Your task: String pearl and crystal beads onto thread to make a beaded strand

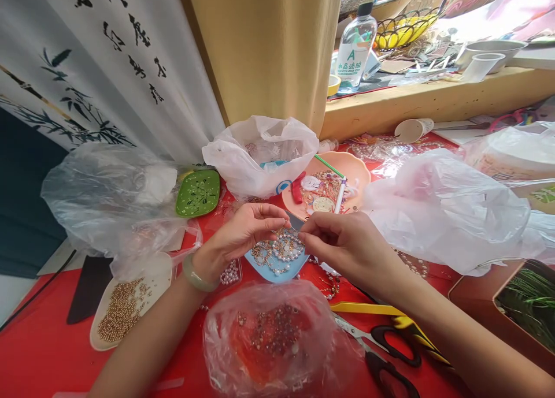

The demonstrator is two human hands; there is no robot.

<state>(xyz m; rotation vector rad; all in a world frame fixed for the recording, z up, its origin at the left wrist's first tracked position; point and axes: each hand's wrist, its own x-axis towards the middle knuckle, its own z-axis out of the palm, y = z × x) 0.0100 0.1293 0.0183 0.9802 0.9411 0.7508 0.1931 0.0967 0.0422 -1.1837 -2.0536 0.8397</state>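
While both hands meet over the light-blue, round-cornered plastic plate [277, 276], a very fine, pale, wire-like strand [293, 230] lies in the small gap between the two sets of fingertips. The strand is too thin to trace in full; its material cannot be determined.

Right hand [347, 242]: thumb and index finger are pinched together, and the strand's right end reaches their tips. Left hand [247, 230]: fingertips are bent inward and close to one another, at the strand's other end; whether they clamp it, cannot tell. A pale-green, smooth, ring-shaped bangle [199, 275] encircles the left wrist.

Directly below the fingertips, white round pearl beads with gold-coloured links [284, 250] lie heaped on the plate. Just beside the plate, under the left wrist, is a small clear container of loose pearls [229, 272].

Nearer the viewer, between the forearms: a crumpled, translucent plastic bag [217, 334] with dark reddish beads [277, 328] inside. Black-handled metal scissors [392, 352] lie to its right, beside the right forearm. Left of the left forearm: a cream-coloured, rounded dish [162, 269] holding small gold beads [124, 305]. Beyond the hands: a peach, scalloped plate [362, 170].
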